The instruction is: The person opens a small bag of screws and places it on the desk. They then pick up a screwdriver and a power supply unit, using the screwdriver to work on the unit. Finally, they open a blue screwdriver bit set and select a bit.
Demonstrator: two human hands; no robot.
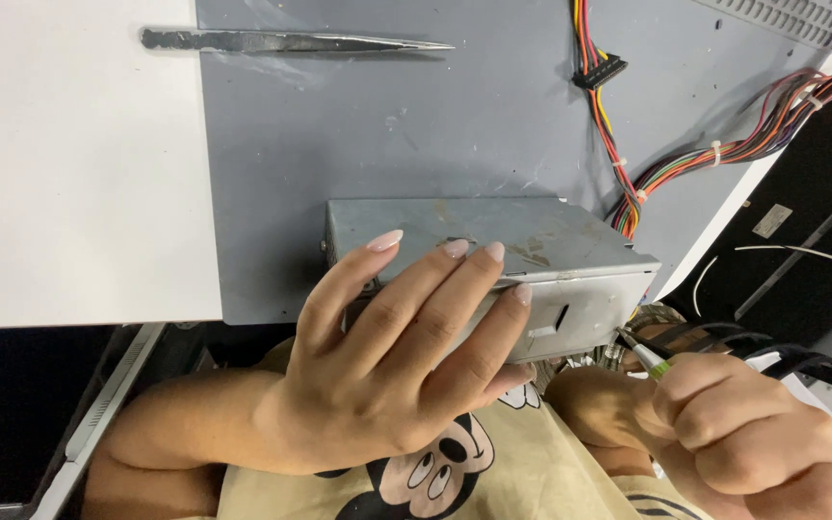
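Two hands: both the person's own, working at the near edge of the table [455, 125].
Left hand [387, 366]: laid over the near side of a grey metal box [551, 250]; fingers [406, 299] spread a little and pressed flat on its top and front face, thumb tucked under the near edge. Not a closed grip, more a steadying hold.
Right hand [753, 433]: fist-like, fingers clamped around a slim tool [645, 354] with a green collar and a metal tip.
Tool tip: at the lower right corner of the box, touching or just beside it; cannot tell which.
Metal box: scuffed, rectangular, sits tilted at the table's near edge, partly over the person's lap; a slot shows in its right end face.
Wire bundle [724, 149]: multicoloured, tied with white straps, runs from the upper right down behind the box's right end.
Black connector [599, 69]: on a second strand of coloured wires, lying on the table well above the box.
Tweezers [291, 41]: long, metal, lying flat at the top, across the seam of a white sheet [69, 164] and the grey surface.
Shirt [493, 472]: beige, cartoon print, below the hands.
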